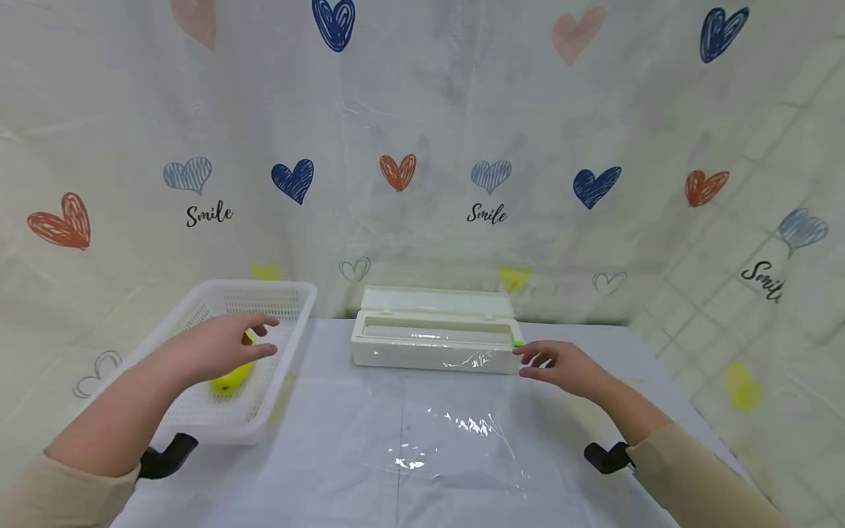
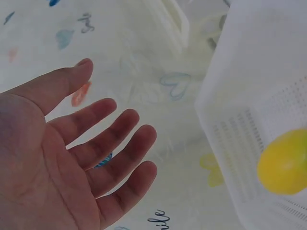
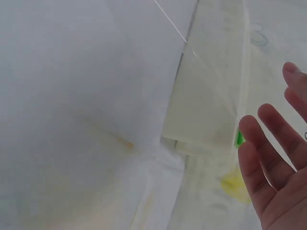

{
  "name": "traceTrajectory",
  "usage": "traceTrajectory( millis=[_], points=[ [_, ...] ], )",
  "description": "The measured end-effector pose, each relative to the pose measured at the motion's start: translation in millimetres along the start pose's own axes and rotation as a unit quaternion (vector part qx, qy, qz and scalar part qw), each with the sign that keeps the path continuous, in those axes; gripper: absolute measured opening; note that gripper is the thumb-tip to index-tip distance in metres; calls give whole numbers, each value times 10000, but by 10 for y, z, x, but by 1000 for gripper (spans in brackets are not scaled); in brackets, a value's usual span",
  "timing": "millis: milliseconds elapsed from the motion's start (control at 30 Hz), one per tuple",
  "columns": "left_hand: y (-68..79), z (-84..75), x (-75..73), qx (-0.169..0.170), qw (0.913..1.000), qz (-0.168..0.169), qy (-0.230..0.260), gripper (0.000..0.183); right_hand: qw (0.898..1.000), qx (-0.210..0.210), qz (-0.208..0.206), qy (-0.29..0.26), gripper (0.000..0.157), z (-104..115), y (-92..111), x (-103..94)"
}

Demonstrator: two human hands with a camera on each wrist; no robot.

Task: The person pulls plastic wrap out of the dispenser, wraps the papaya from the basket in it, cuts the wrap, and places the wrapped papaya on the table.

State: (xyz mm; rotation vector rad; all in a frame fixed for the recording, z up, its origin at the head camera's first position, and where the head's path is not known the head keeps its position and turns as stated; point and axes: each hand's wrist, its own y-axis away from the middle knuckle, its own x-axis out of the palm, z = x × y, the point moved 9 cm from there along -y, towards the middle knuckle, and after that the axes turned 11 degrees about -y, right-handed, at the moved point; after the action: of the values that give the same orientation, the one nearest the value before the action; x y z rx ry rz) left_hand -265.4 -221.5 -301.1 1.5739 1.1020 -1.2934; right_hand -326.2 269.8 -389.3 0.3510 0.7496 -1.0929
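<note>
My left hand (image 1: pixel 218 348) hovers over a white plastic basket (image 1: pixel 305 312), fingers loosely spread and holding nothing. Partly behind that hand lies a smooth yellow fruit (image 1: pixel 227 383) in the basket; its exact kind does not show. A white cling film dispenser (image 1: pixel 429 357) stands at the back of the table, its lid (image 1: pixel 436 300) raised over a roll (image 1: pixel 436 334). Clear film (image 1: pixel 409 463) stretches from it over the tabletop, catching the light. At the dispenser's right end, my right hand (image 1: pixel 564 367) has its fingertips right by a small green slider (image 1: pixel 518 344), fingers relaxed.
A white cloth or sheet covers the table (image 1: pixel 330 469). Behind it hangs a pale curtain (image 1: pixel 422 110) printed with hearts and "Smile" lettering. Each wrist carries a black camera mount (image 1: pixel 168 456).
</note>
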Motion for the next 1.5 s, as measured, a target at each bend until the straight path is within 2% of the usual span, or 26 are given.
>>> traceTrajectory(
  millis=[167,367,467,733,967,1200,1333,1500],
  points=[
    [-326,424,-60,-199,9992,290,169,57,9998,204,-43,-21,43,-93,-175,-115],
    [-575,927,73,-540,9956,553,531,58,9987,498,-61,-68,46,-250,-310,-142],
    [-653,1092,137,-676,9942,589,594,57,9982,572,-85,-138,46,-337,-366,-150],
    [-804,1371,338,-927,9923,674,462,55,9957,871,-37,-309,48,-588,-456,-125],
    [-819,1516,554,-1350,9857,992,205,53,9937,998,-24,-516,50,-697,-469,-57],
    [-806,1477,657,-1271,9837,1268,94,59,9938,981,-144,-498,47,-716,-458,-54],
    [-802,1459,695,-1249,9828,1342,210,61,9947,910,-209,-433,47,-709,-461,-55],
    [-794,1418,754,-1319,9776,1600,360,74,9949,885,-230,-420,48,-726,-455,-41]
  ],
)
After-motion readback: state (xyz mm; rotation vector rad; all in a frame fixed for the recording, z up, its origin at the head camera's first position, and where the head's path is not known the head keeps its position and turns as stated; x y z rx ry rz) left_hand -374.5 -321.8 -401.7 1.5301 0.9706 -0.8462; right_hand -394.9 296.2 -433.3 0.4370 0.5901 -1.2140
